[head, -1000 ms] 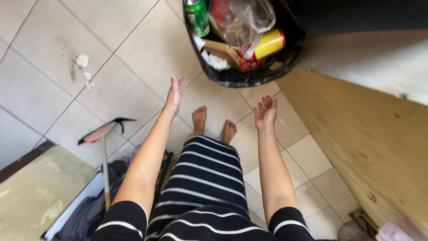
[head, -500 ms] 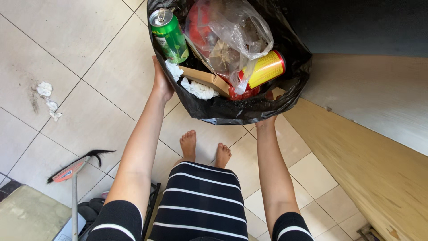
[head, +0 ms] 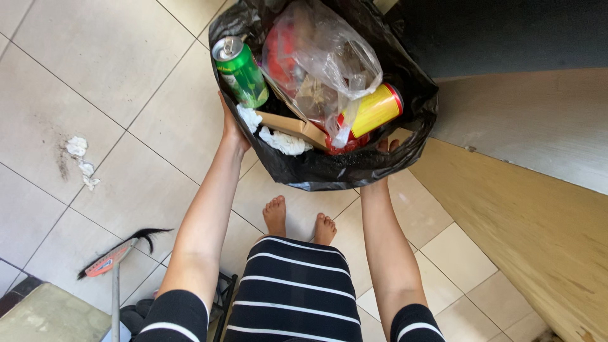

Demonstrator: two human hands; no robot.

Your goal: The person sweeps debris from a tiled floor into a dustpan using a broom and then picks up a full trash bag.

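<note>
On the tiled floor [head: 145, 95] at far left lie a few scraps of crumpled white paper [head: 81, 159], and nearer the person a broom [head: 117, 256] lies flat with its dark bristles splayed. Both lie well apart from the bag.

The left hand [head: 230, 126] presses against the left side of the black rubbish bag [head: 354, 166], fingers wrapped on the plastic just below the green drink can [head: 240, 63]. That can stands tilted at the very rim, so I judge it the likeliest thing to tip out if the bag leans that way. White tissue [head: 282, 140] and a brown cardboard piece [head: 291, 125] sit loose just beside it and could slide out too.

In the middle, a clear plastic bag [head: 329, 57] of waste heaps above the rim; the load looks overfull, and the thin plastic could sag or tear between the two grips.

On the right, a yellow can [head: 373, 111] lies on its side near the edge. The right hand [head: 384, 150] holds the bag's lower right side, mostly hidden behind the plastic, with only fingertips showing. The bag sits between both hands, above the bare feet [head: 297, 218].
</note>
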